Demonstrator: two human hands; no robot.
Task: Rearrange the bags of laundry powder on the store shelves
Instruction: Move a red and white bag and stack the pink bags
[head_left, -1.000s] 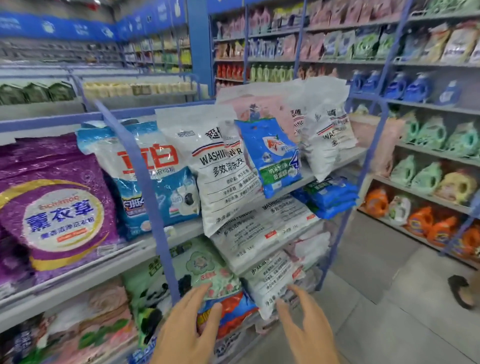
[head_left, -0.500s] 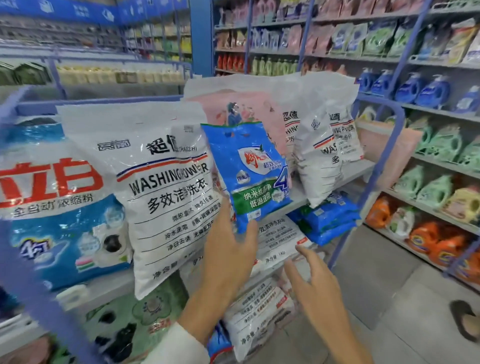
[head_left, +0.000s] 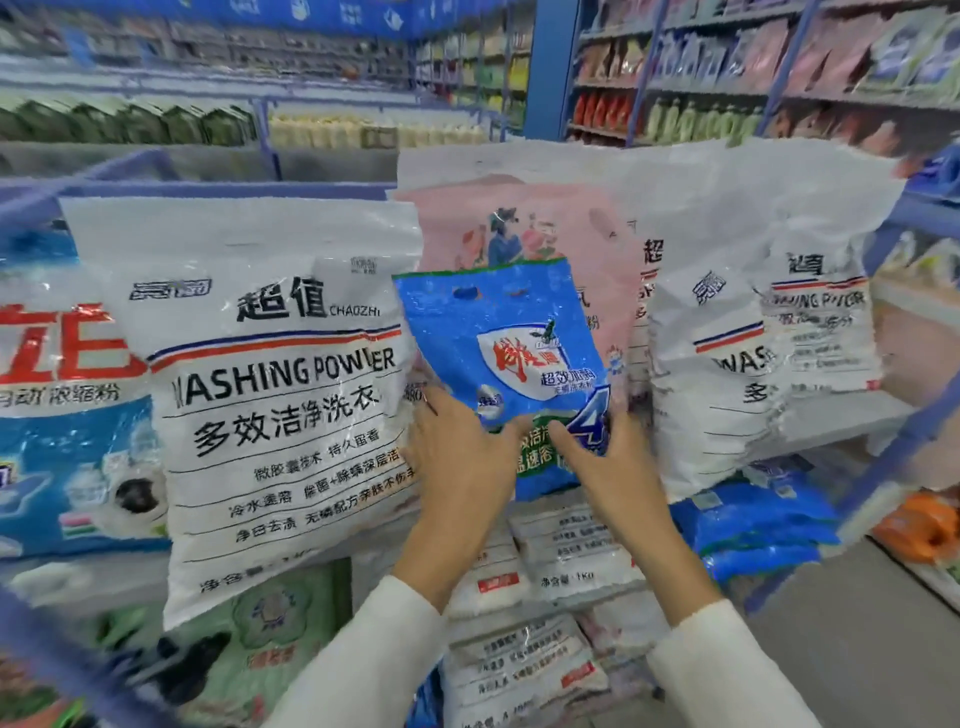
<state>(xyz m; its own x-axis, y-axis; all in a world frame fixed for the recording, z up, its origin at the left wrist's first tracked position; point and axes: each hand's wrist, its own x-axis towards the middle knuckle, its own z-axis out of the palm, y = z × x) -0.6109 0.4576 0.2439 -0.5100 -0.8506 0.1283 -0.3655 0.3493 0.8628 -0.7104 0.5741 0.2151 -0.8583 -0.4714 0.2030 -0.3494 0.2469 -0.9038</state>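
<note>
A small blue bag of laundry powder (head_left: 506, 338) stands upright at the shelf's front, before a pink bag (head_left: 524, 218). My left hand (head_left: 460, 462) grips its lower left side and my right hand (head_left: 605, 462) grips its lower right side. A large white "WASHING POWDER" bag (head_left: 270, 395) stands to the left, touching my left hand. Two more white bags (head_left: 727, 332) lean to the right. A blue and white bag (head_left: 62, 415) sits at the far left.
Flat white bags (head_left: 566, 551) and blue bags (head_left: 753, 525) lie on the shelf below. A green bag (head_left: 270, 623) is lower left. A blue shelf post (head_left: 904, 441) stands at right, with the aisle floor (head_left: 857, 639) beyond. Orange bottles (head_left: 919, 525) sit low right.
Both hands rose from below the shelf to the small blue bag and closed on its lower edge. The view moved closer to the shelf and to the right.
</note>
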